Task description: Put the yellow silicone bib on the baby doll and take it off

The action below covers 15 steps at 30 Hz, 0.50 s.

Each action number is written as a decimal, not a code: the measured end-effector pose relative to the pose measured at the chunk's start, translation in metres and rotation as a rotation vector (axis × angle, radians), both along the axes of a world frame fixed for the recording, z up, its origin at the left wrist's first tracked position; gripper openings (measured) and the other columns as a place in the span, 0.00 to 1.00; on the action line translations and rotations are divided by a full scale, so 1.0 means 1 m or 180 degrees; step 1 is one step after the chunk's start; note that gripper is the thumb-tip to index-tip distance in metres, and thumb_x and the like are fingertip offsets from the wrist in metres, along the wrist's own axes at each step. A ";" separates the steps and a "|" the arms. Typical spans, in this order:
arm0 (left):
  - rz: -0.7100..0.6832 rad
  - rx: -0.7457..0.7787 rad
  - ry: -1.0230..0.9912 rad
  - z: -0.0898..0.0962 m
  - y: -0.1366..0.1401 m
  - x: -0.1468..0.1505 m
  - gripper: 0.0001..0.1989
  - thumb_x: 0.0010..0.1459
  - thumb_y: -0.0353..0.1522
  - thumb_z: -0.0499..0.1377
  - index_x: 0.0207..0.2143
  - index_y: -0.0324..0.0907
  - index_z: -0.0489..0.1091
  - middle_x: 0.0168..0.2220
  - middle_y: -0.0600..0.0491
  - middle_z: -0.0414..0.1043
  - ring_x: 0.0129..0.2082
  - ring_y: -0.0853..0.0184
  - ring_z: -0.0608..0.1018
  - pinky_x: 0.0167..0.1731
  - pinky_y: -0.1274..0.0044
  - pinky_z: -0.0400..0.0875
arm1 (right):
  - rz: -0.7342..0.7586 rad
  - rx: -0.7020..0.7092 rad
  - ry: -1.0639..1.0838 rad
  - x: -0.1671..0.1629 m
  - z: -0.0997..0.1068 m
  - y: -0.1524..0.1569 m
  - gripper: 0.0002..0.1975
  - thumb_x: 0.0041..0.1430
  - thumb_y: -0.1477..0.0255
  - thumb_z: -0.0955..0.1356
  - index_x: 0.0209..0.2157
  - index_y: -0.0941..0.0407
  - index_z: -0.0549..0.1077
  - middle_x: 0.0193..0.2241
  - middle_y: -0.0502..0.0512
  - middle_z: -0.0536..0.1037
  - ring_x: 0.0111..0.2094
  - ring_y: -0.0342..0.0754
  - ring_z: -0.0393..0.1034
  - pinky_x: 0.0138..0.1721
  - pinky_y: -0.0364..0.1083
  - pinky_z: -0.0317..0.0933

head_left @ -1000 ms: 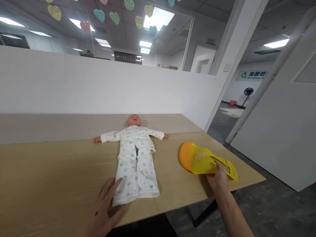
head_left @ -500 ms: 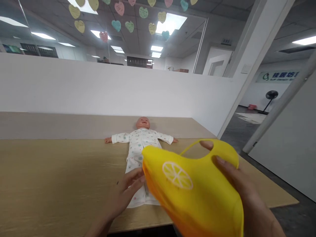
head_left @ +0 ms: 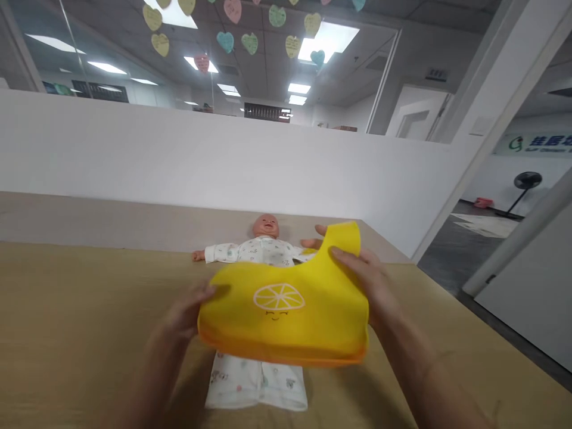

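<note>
One yellow bib (head_left: 286, 310) and one baby doll (head_left: 261, 262) are showing, with two hands at work. The left hand (head_left: 185, 313) is pinching the bib's left edge, its grip clamped on it; the right hand (head_left: 361, 277) is gripping the neck strap on the right. The bib is hanging above the doll's body, its wide edge running left to right and its lemon print facing the camera. The doll is lying face-up on a light wooden worktop (head_left: 80, 322), head pointing toward a white partition wall (head_left: 134, 155); paper hearts (head_left: 226, 42) are hanging from the ceiling.
</note>
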<state>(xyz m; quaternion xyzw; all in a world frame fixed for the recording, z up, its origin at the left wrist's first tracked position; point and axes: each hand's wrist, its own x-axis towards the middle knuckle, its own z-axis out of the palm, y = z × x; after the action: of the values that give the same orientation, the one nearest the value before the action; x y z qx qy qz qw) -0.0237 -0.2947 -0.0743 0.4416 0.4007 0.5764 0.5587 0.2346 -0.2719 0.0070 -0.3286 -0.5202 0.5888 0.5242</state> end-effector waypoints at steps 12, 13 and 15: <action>-0.0223 0.0082 -0.0219 0.036 0.131 -0.019 0.23 0.47 0.28 0.63 0.49 0.35 0.71 0.41 0.46 0.80 0.37 0.60 0.82 0.39 0.74 0.76 | 0.0143 0.0108 0.0278 -0.045 -0.002 0.159 0.24 0.53 0.75 0.65 0.53 0.58 0.69 0.52 0.58 0.74 0.44 0.50 0.74 0.49 0.51 0.67; -0.0246 0.0072 -0.0199 0.033 0.144 -0.020 0.22 0.47 0.28 0.63 0.47 0.35 0.72 0.39 0.46 0.80 0.36 0.60 0.82 0.38 0.74 0.76 | 0.0069 0.0033 0.0268 -0.048 -0.006 0.172 0.23 0.52 0.75 0.65 0.52 0.58 0.69 0.51 0.59 0.74 0.44 0.49 0.74 0.47 0.49 0.68; -0.0222 -0.0021 -0.0185 0.025 0.168 -0.023 0.18 0.46 0.29 0.63 0.43 0.35 0.74 0.36 0.45 0.80 0.32 0.60 0.82 0.33 0.75 0.76 | -0.0044 -0.0126 0.0206 -0.054 -0.018 0.197 0.22 0.49 0.76 0.66 0.49 0.57 0.71 0.47 0.58 0.76 0.41 0.48 0.74 0.43 0.46 0.68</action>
<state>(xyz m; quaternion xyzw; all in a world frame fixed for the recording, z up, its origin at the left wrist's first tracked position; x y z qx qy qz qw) -0.0467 -0.1268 -0.0492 0.4365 0.3706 0.5678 0.5914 0.1805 -0.0745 -0.0114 -0.3233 -0.4889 0.6056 0.5383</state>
